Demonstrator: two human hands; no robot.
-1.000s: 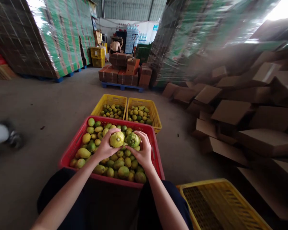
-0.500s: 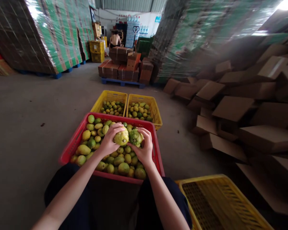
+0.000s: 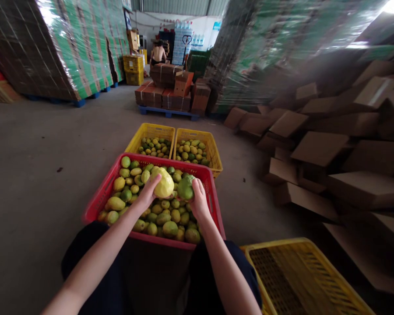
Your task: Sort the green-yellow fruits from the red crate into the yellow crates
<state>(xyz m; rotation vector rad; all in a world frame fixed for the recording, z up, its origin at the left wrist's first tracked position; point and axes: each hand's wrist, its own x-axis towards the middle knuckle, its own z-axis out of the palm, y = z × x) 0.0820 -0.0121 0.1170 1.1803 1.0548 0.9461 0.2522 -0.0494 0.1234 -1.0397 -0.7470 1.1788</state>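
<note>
My left hand (image 3: 148, 191) is closed round a large yellow lemon (image 3: 164, 183), thumb on its near side. Just to the right, my right hand (image 3: 199, 197) grips a green lemon (image 3: 185, 187) with bumpy skin. Both fruits are held apart from each other above a red crate (image 3: 95, 192). Inside that crate lie many yellow and green lemons (image 3: 170, 229), filling it in a layer. Some of the fingers are hidden behind the fruit.
Two yellow crates (image 3: 213, 146) of lemons stand beyond the red one. A yellow crate (image 3: 302, 280) is at lower right. Cardboard boxes (image 3: 318, 148) are heaped on the right. Farther back are a blue pallet (image 3: 167, 112) with cartons, wrapped stacks (image 3: 82, 48) and a person (image 3: 158, 53).
Both hands have turned the lemons they hold, so other sides of the fruit show. The two lemons have moved slightly apart. The crates stay put.
</note>
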